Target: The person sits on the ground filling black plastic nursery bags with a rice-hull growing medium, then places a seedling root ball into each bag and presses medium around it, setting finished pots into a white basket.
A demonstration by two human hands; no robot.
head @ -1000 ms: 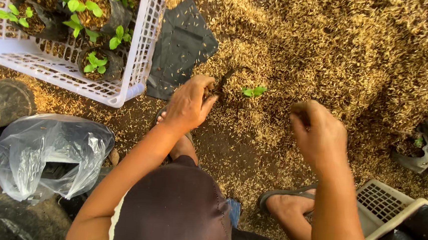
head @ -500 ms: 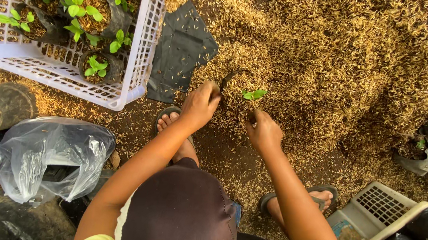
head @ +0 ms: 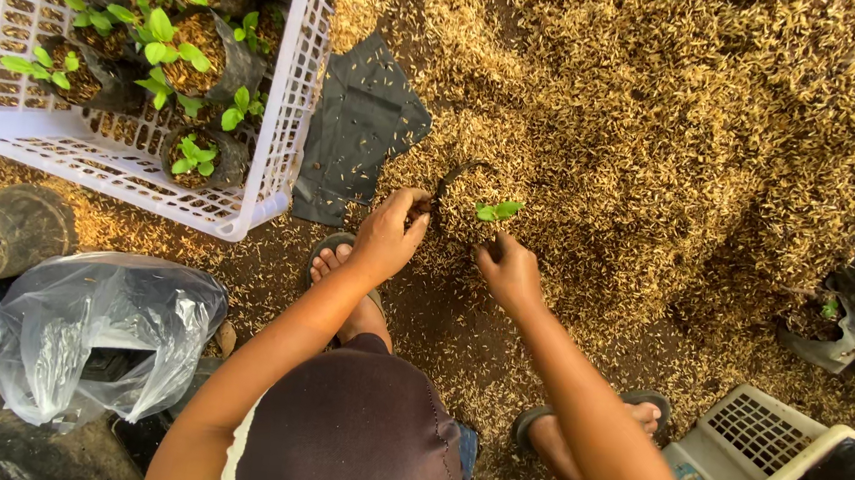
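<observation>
both hands have closed in since a moment ago. left hand point(head: 388, 235) pinches the rim of a small black grow bag point(head: 458, 204) on the husk-covered ground point(head: 677, 117); right hand point(head: 507, 274), fingers curled, touches beside its green seedling point(head: 498, 212), right of a white crate point(head: 286, 110).

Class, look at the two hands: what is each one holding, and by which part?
The left hand grips the seedling bag by its rim. The right hand touches its near side; a grip cannot be told.
</observation>
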